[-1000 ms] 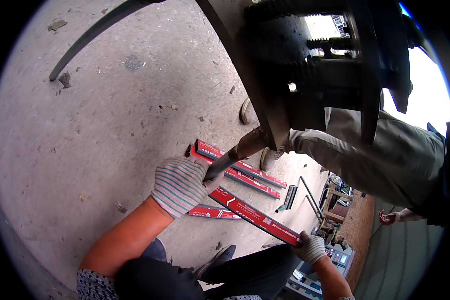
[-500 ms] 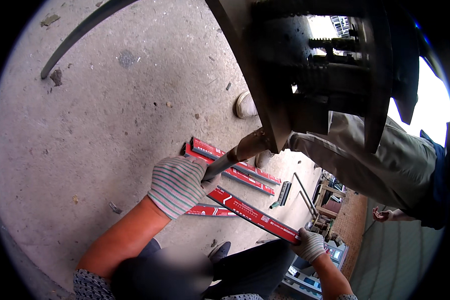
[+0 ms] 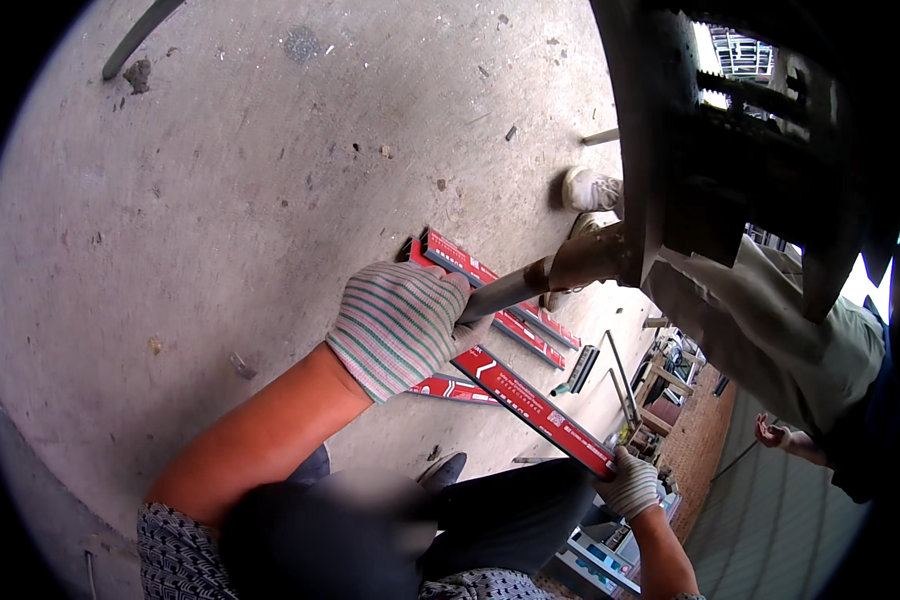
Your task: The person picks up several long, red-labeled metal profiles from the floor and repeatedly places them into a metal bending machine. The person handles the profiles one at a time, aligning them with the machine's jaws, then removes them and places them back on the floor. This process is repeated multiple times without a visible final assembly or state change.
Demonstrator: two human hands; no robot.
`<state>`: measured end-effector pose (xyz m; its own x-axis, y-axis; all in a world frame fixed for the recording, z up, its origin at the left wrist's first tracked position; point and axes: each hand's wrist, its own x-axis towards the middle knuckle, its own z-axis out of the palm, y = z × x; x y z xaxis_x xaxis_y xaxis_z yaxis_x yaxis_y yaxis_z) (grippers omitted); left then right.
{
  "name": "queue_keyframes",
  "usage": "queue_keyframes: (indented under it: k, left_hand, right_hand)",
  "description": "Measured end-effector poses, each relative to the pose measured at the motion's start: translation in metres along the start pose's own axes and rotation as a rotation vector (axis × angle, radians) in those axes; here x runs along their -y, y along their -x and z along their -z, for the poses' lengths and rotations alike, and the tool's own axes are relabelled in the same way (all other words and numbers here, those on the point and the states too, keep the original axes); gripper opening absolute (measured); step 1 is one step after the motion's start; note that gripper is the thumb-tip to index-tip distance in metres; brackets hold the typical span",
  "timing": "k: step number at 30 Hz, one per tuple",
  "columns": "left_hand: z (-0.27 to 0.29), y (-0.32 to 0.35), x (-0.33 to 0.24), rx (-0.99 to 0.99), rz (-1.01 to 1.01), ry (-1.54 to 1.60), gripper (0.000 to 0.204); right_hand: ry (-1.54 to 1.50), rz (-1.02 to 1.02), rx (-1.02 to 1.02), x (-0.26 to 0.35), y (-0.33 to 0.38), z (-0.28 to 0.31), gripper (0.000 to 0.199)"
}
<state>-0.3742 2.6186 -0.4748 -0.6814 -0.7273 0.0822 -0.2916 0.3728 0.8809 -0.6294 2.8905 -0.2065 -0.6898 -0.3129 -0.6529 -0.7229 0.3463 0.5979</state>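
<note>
The gloved left hand [image 3: 402, 325] is clamped round a grey metal bar [image 3: 510, 290] running into the dark machine [image 3: 730, 170]; the right hand [image 3: 630, 482], fingers closed, seemingly steadies a red level [image 3: 530, 405] beneath it above the concrete floor [image 3: 220, 200]; alignment looks underway, needing careful holding.

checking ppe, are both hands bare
No, the left hand and the right hand both wear striped knit work gloves.
</note>
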Motion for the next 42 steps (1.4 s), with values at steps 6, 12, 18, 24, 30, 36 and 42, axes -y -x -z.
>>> queue_keyframes:
  k: [6, 12, 18, 24, 30, 36, 42]
  left_hand:
    - [-0.008, 0.001, 0.004, -0.007, -0.035, 0.021, 0.032]
    - [-0.004, 0.002, 0.000, -0.040, -0.039, 0.026, 0.031]
    - [-0.011, 0.006, -0.002, -0.067, -0.039, 0.083, 0.027]
    - [-0.005, 0.007, -0.020, -0.052, 0.052, -0.014, 0.034]
    - [-0.004, 0.007, -0.035, -0.036, 0.161, -0.069, 0.049]
    - [-0.002, 0.021, -0.054, 0.009, 0.229, -0.205, 0.053]
    - [-0.003, 0.045, -0.082, 0.391, 0.250, -0.341, 0.050]
  right_hand:
    - [0.019, -0.017, 0.000, 0.005, 0.003, 0.003, 0.044]
    - [0.046, 0.005, -0.047, 0.000, 0.004, 0.002, 0.041]
    - [0.079, 0.001, -0.034, 0.002, -0.003, -0.006, 0.037]
    - [0.019, 0.018, -0.056, -0.013, -0.013, -0.025, 0.035]
    - [-0.051, 0.077, -0.116, -0.022, -0.025, -0.054, 0.030]
    - [-0.099, 0.125, -0.186, -0.036, -0.040, -0.087, 0.030]
    - [-0.188, 0.186, -0.240, -0.045, -0.055, -0.115, 0.029]
